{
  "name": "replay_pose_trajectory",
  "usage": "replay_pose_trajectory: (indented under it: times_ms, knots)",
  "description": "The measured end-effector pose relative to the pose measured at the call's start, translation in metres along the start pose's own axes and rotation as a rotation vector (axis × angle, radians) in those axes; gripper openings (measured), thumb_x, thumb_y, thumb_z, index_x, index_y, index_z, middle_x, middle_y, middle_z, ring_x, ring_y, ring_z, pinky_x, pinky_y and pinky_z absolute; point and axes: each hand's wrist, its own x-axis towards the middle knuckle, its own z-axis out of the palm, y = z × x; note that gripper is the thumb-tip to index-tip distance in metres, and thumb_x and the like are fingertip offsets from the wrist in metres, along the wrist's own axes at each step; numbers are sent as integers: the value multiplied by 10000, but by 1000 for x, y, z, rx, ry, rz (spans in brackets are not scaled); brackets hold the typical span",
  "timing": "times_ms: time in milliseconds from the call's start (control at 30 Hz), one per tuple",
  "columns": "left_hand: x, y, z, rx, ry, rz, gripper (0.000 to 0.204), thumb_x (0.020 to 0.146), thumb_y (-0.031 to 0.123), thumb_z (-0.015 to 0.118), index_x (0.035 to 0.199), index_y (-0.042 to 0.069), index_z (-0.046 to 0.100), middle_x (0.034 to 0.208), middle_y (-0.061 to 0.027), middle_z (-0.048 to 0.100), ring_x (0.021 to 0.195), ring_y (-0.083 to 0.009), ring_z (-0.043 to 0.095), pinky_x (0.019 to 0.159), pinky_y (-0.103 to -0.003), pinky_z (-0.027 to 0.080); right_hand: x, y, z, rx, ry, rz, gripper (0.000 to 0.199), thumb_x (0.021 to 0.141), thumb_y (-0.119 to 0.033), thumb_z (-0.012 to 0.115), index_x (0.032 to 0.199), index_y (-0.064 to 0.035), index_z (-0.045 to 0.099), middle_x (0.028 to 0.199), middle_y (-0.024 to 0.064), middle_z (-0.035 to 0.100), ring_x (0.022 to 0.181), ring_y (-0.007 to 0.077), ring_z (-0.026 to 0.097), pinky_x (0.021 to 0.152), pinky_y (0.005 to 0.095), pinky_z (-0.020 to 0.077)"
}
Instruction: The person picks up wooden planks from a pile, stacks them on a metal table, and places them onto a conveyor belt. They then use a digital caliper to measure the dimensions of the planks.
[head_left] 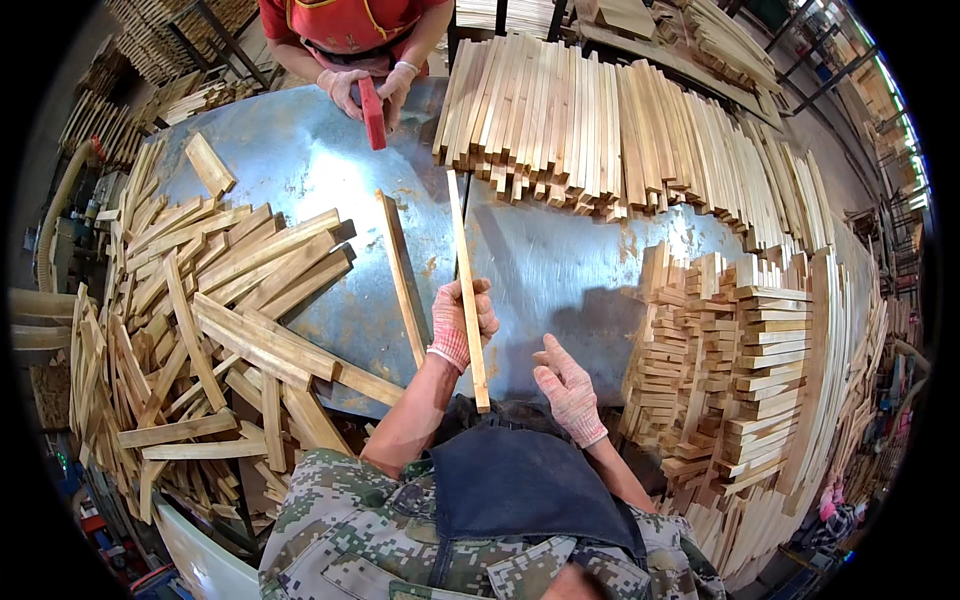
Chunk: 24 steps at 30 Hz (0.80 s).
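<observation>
Blue-grey metal surface (560, 250); I see left fingers (487, 318) gripping a slim pale wooden strip (469, 305), pointing away, empty right fingers (556, 351) open beside its near end.

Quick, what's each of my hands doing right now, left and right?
Left hand: closed, holding a wooden strip.
Right hand: open, with nothing in its fingers.

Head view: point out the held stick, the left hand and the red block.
Held stick (461, 240): head view, its length beyond the hand.
Left hand (452, 325): head view, gloved part beside the stick.
Red block (372, 112): head view, its middle.
</observation>
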Motion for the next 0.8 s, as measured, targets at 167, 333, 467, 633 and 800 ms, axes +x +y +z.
replay_pose_trajectory:
  times_ms: [167,333,467,633,800]
  knots:
    - [7,-1,-2,68,-14,-5,377,1013,414,560,994,56,677,576,17,488,430,-140,400,440,-324,308,2,4,-4,41,8,7,639,1034,-192,700,1600,-1,474,1374,159,676,1174,185,650,1035,333,522]
    - [2,-3,-3,39,51,-10,489,998,577,622,983,90,660,581,34,494,436,-128,439,434,-305,395,3,-28,-4,-26,-8,71,609,1034,-154,669,1577,47,478,1371,126,691,1186,170,645,1047,299,499]
    - [9,-5,0,92,122,-54,728,929,789,634,1051,72,674,590,54,516,431,-127,441,418,-307,413,9,-6,-4,-43,29,24,606,1043,-137,634,1586,67,456,1290,123,713,1069,149,657,948,285,534]
    - [13,-15,-20,112,59,-29,770,914,842,601,1018,85,693,600,52,525,435,-101,449,402,-269,396,17,21,-6,181,4,66,606,1034,-104,628,1586,73,449,1179,125,710,898,149,660,780,292,571]
    - [3,-17,-20,111,72,0,790,908,849,601,1035,73,687,596,48,520,432,-109,437,409,-268,390,33,37,-8,145,-61,52,595,1064,-112,605,1607,50,426,1182,132,706,879,165,670,739,302,581]
